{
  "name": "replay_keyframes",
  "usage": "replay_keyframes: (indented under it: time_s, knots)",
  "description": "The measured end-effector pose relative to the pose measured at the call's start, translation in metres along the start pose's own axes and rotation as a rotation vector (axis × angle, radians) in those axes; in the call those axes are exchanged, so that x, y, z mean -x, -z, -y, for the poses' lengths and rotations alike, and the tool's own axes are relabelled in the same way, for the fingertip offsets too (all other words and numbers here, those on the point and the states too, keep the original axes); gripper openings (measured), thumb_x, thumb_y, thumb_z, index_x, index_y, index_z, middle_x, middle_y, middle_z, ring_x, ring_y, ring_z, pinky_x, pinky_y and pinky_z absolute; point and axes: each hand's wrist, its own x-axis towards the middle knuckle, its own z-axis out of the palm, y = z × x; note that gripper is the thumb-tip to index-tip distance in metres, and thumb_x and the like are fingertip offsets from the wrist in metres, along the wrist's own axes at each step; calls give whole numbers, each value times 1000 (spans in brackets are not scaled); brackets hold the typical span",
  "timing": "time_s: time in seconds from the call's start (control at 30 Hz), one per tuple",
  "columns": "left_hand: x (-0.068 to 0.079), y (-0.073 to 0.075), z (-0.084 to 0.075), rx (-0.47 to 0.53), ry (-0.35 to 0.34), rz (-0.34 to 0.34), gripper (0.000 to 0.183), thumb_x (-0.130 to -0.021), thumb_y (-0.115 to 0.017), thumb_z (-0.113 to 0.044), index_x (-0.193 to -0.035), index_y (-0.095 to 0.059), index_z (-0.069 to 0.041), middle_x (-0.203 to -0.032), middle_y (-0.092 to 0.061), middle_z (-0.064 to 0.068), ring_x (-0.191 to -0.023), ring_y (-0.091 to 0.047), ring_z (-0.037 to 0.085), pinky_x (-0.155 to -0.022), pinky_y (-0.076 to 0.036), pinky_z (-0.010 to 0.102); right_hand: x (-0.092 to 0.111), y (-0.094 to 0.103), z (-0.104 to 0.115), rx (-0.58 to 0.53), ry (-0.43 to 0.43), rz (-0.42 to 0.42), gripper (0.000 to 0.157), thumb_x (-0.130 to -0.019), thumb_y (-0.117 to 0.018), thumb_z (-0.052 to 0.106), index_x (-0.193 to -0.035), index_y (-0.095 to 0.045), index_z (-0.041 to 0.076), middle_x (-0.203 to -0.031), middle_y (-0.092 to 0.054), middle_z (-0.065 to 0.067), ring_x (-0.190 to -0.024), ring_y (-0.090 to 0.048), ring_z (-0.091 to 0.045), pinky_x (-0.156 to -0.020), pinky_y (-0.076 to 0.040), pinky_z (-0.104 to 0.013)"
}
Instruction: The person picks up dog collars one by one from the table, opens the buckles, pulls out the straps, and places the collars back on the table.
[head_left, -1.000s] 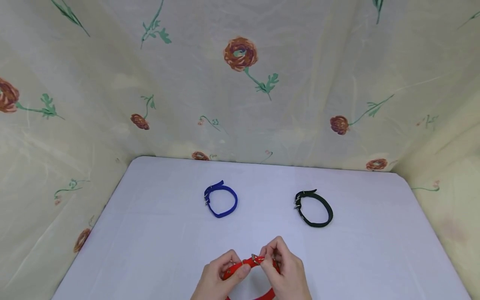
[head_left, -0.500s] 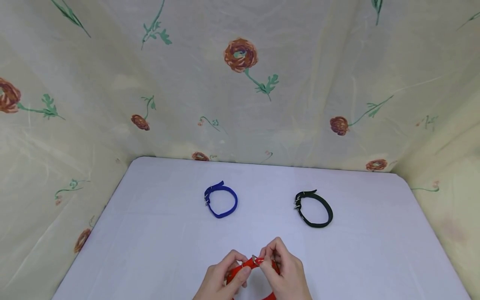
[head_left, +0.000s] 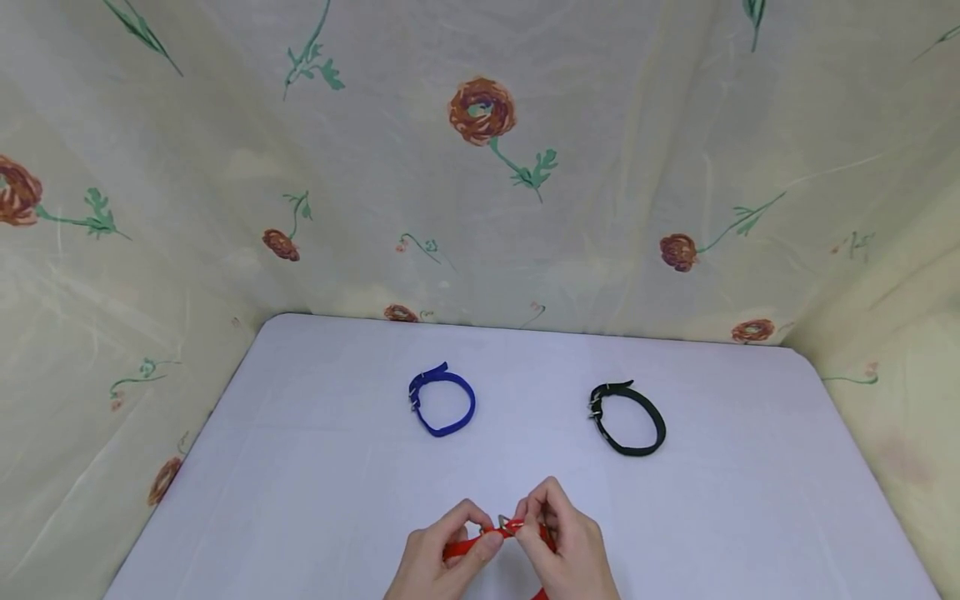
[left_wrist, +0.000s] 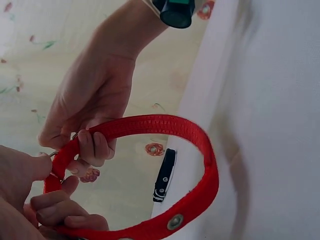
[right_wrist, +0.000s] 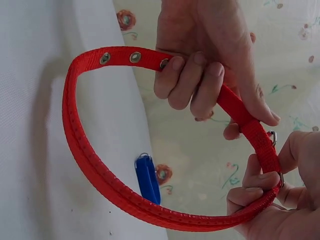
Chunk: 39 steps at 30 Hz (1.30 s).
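Both hands hold a red dog collar (right_wrist: 80, 145) at the near edge of the head view. It hangs as a loop, with metal eyelets along the strap. The left hand (head_left: 442, 554) grips the strap left of the metal buckle (head_left: 506, 522), thumb on top. Right of the buckle, the right hand (head_left: 567, 546) pinches the strap between thumb and bent fingers. In the right wrist view a metal ring (right_wrist: 273, 138) shows on the strap between the hands. The fingers partly hide the strap around the buckle.
A blue collar (head_left: 471, 407) lies buckled in a loop on the white table (head_left: 315, 467), left of centre. Further right lies a black collar (head_left: 660, 425), also looped. Flower-patterned cloth (head_left: 600, 167) hangs behind the table and along its sides.
The buckle and right hand have shifted slightly left. The left hand has turned a little, and less of the red loop's lower part shows. The blue and black collars stay put.
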Motion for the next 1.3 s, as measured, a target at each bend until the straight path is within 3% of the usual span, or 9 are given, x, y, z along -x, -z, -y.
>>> replay_keyframes:
  time_s: [0.13,0.27,0.37,0.5,0.7,0.97,1.17,1.3]
  knots:
    - [0,-1,1,4,4,21,31,-105,-67,-51,-111,-69,-21,-62,-37,-8,-53,-34,4,-51,-26,21,1,0,-1,0,17,-26,23,-90,-63,-5,-89,-53,16,-84,-68,5,-61,-52,0,-56,-44,-19]
    - [-1,1,3,28,-10,77,33,-107,-64,-47,-114,-68,-15,-73,-52,-7,-63,-44,3,-57,-34,20,0,1,-1,7,18,-27,23,-91,-64,-4,-89,-53,16,-85,-68,6,-62,-53,0,-57,-45,-19]
    - [-2,2,5,107,-3,116,33,-108,-65,-43,-116,-67,-11,-81,-61,-4,-66,-48,4,-58,-37,19,0,1,-1,10,21,-17,24,-90,-65,-4,-88,-53,17,-84,-68,7,-61,-52,0,-56,-43,-19]
    - [-1,2,6,178,7,141,33,-108,-67,-39,-111,-63,-7,-78,-58,-3,-61,-43,4,-55,-34,18,1,1,-1,10,27,-16,25,-90,-65,-4,-88,-54,17,-83,-69,8,-59,-50,1,-55,-41,-18]
    - [0,0,5,110,-13,68,34,-106,-69,-43,-101,-59,-10,-70,-46,-7,-59,-39,2,-54,-28,19,1,0,0,4,13,-20,24,-90,-66,-4,-88,-54,16,-84,-69,6,-59,-49,1,-54,-40,-18]
    - [0,6,5,170,66,-34,43,-101,-75,-46,-94,-58,-7,-68,-47,-6,-59,-41,5,-54,-31,19,-1,7,0,-11,3,-104,18,-97,-60,-4,-95,-54,13,-88,-70,0,-66,-59,-3,-59,-48,-21]
    - [-2,12,8,236,74,-21,41,-104,-71,-44,-97,-60,-5,-73,-53,-7,-60,-41,3,-58,-35,17,-2,13,-2,-16,16,-132,16,-99,-59,-3,-95,-56,12,-88,-71,-2,-66,-60,-5,-58,-49,-23]
    - [-3,14,10,280,37,39,44,-113,-55,-44,-109,-64,-1,-75,-51,-4,-62,-43,4,-58,-37,18,-3,16,-3,23,-14,-104,13,-103,-57,1,-97,-55,12,-91,-74,-2,-66,-58,-3,-60,-47,-22]
